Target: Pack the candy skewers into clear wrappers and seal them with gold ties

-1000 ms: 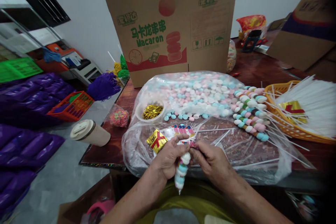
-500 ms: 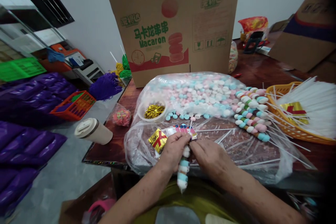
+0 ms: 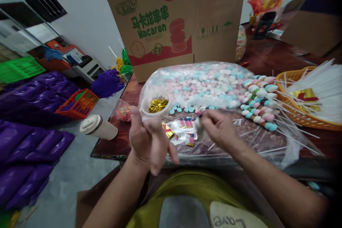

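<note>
The left hand [image 3: 145,139] is raised in front of the clear plastic sheet [image 3: 240,146], its fingers loosely spread and blurred, with nothing visibly between them; it touches nothing that can be made out. The right hand [image 3: 219,128] hovers over the same sheet, fingers curled together toward the thumb as if pinching something small and pale, but the blur hides what it is, and whether it truly grips cannot be told; the two hands are apart from each other.

Between the hands, on the sheet, lie small printed sticker cards [image 3: 185,128] and a gold foil wrapper [image 3: 168,130]; just behind the left hand stands a small cup of gold twist ties [image 3: 157,105]. Behind the sheet's near part lies a bag of pink, blue and white candies [image 3: 203,83], and beyond that stands a big cardboard box [image 3: 173,17]. To the right of the candy bag lie finished candy skewers [image 3: 258,105] on white sticks, and further right an orange basket [image 3: 294,78] holds more white sticks [image 3: 320,89]. Left of the sheet, at the edge of the dark surface [image 3: 114,146], a paper cup with a lid [image 3: 97,128] lies on its side.
</note>
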Tool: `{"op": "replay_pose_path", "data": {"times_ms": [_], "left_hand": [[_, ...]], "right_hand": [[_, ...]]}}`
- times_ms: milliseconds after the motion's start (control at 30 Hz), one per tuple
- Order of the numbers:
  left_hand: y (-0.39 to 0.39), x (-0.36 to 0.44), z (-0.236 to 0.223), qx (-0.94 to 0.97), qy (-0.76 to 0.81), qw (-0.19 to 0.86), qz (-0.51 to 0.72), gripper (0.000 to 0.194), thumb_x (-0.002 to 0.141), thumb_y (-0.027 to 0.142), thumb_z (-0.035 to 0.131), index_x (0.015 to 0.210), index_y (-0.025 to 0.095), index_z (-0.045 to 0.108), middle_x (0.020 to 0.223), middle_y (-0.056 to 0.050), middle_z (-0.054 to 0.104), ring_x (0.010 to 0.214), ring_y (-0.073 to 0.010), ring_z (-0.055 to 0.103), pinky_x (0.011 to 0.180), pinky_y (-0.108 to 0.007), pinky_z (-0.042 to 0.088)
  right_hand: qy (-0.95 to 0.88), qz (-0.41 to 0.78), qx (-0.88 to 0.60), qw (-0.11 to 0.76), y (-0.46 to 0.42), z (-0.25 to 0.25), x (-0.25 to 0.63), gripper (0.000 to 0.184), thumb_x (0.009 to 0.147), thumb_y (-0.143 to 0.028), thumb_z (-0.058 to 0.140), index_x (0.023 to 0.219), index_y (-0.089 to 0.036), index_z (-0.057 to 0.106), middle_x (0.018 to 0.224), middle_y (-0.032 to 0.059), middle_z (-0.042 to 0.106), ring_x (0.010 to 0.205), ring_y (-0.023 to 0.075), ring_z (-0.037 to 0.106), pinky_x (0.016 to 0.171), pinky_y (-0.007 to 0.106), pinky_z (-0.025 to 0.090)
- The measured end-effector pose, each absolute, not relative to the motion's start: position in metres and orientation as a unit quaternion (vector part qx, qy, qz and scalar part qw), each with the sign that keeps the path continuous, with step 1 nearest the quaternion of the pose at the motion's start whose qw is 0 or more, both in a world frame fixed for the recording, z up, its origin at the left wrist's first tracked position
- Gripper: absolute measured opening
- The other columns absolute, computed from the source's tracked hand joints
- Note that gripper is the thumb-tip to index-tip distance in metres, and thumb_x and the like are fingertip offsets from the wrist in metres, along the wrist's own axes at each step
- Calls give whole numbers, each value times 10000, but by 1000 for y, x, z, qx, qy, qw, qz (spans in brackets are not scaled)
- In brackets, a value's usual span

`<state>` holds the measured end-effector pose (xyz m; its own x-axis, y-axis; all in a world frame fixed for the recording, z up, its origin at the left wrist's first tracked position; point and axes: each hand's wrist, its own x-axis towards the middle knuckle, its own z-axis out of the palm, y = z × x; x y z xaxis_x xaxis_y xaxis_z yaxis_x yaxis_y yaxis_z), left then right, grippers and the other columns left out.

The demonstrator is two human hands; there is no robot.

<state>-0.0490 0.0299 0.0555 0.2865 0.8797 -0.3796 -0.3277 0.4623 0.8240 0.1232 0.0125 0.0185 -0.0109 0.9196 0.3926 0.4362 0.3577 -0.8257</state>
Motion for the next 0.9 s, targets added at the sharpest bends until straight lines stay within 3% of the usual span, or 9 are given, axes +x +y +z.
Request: {"op": "replay_pose_path", "data": {"times_ms": [100, 233, 300, 400, 533, 700, 800, 900], "left_hand": [[31, -47, 45, 347, 456, 746, 340, 823, 616, 838, 322, 873, 143, 680, 597, -93, 638, 660, -234, 614, 626, -317, 426], [33, -43, 40, 351, 378, 734, 441, 823, 599, 855, 298, 785, 155, 688, 606, -95, 644, 734, -259, 612, 716, -367, 427], [34, -44, 36, 371, 403, 676, 493, 715, 605, 805, 423, 725, 150, 684, 620, -79, 652, 733, -244, 607, 758, -365, 421], [30, -43, 24, 417, 470, 638, 445, 508, 649, 617, 607, 746, 124, 678, 724, -70, 676, 774, -208, 595, 775, -313, 410], [16, -29, 15, 405, 403, 758, 314, 401, 720, 499, 610, 794, 108, 663, 753, -69, 669, 803, -198, 592, 758, -301, 424], [5, -15, 25, 289, 370, 826, 311, 368, 719, 482, 619, 849, 139, 633, 773, -39, 657, 790, -182, 604, 740, -291, 451], [10, -11, 25, 302, 405, 766, 398, 277, 700, 391, 661, 795, 136, 611, 691, -15, 637, 679, -139, 590, 669, -240, 443], [17, -8, 20, 389, 486, 602, 501, 244, 748, 390, 600, 745, 146, 574, 528, 33, 554, 503, -92, 500, 565, -210, 407]], "right_hand": [[-633, 343, -490, 492, 12, 14, 118, 203, 756, -261, 417, 564, -195, 421, 498, -45, 372, 464, 84, 348, 441, 202, 269], [-568, 506, -454, 464, 13, 9, 110, 275, 763, -326, 452, 532, -203, 366, 443, -72, 310, 401, 70, 267, 393, 198, 234], [-492, 549, -470, 485, 16, 8, 109, 285, 771, -355, 460, 554, -212, 342, 434, -88, 270, 382, 68, 225, 377, 198, 212], [-528, 494, -483, 494, 16, 8, 109, 259, 782, -336, 455, 574, -204, 375, 470, -73, 314, 429, 78, 284, 418, 204, 247], [-669, 331, -491, 449, 8, 9, 110, 222, 796, -262, 398, 586, -191, 401, 532, -36, 393, 527, 101, 353, 503, 215, 285], [-765, 208, -501, 348, -7, 9, 114, 206, 833, -217, 365, 653, -179, 457, 611, 12, 511, 559, 121, 437, 538, 245, 278], [-755, 215, -549, 287, -11, 10, 117, 245, 851, -240, 362, 654, -177, 494, 603, 25, 529, 529, 124, 436, 510, 253, 258], [-714, 304, -561, 287, -10, 11, 121, 361, 870, -358, 377, 578, -180, 493, 535, 8, 482, 509, 120, 427, 476, 240, 268]]}}
